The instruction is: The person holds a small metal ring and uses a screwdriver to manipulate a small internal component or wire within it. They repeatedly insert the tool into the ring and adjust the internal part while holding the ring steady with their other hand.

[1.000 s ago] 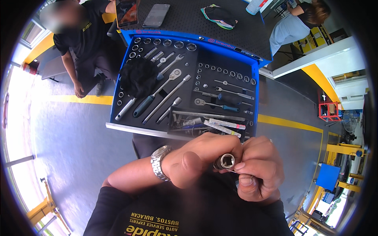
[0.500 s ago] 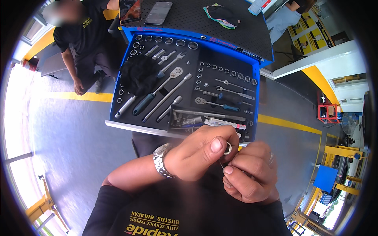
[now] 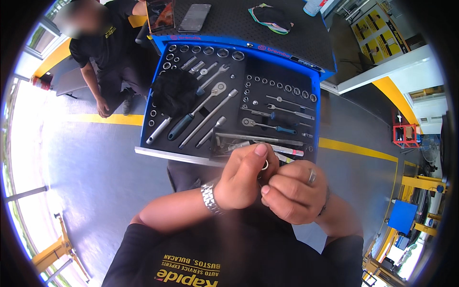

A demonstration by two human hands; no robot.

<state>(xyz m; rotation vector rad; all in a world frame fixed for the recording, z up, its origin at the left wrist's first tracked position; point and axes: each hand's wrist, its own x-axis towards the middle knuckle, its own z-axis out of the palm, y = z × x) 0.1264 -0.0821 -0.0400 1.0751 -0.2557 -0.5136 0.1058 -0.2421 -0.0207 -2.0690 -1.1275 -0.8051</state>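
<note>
My left hand (image 3: pixel 237 178) is closed around a small, shiny metal socket (image 3: pixel 265 165), its round open end showing between thumb and fingers. Close beside it, my right hand (image 3: pixel 297 192) has its thumb and fingers pinched together. Whatever they hold is mostly hidden; a thin sliver showed there earlier. Both hands are just past the front lip of an open blue tool drawer (image 3: pixel 179 157). Inside the drawer lie a large ratchet (image 3: pixel 180 126), a smaller ratchet (image 3: pixel 270 126), rows of sockets and a black cloth bundle (image 3: pixel 174 93).
A bin with pens and long metal pieces (image 3: pixel 260 138) sits at the drawer's near right. On the cabinet top (image 3: pixel 229 24) rest a phone (image 3: pixel 195 18), a crumpled dark cloth (image 3: pixel 271 19) and a can (image 3: pixel 313 6). Another person (image 3: pixel 107 57) sits at the far left.
Both hands have shifted slightly left and up, closer together. My left hand has turned its thumb upward, and the thin sliver at my right fingertips is now hardly visible.
</note>
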